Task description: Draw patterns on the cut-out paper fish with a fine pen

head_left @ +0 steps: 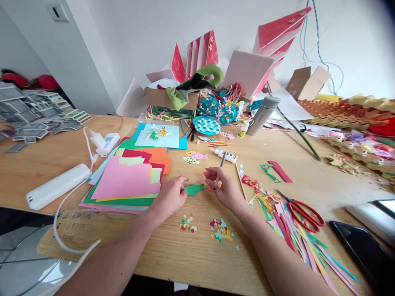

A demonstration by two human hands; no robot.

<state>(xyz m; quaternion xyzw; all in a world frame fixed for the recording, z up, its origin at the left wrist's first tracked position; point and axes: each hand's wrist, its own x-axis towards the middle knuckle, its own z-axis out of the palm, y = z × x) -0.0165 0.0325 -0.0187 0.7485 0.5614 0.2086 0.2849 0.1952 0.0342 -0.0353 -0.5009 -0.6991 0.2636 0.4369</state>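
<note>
Green paper fish cut-out [194, 189]: lies flat on the wooden table [160, 255], just beside the left hand's fingertips. It looks light, thin and floppy, so an edge seems the best place to take hold, or a fingertip could pin it.
Left hand [169, 198]: loosely curled and narrow, with nothing visible in it.
Right hand [224, 189]: pinches a slim pen [219, 172] narrowly, its tip down, with the fingers just above a small orange paper piece [212, 188].
Around them: a stack of coloured paper sheets [123, 181], red-handled scissors [305, 216], cut paper strips [296, 238], paper confetti dots [187, 223].
</note>
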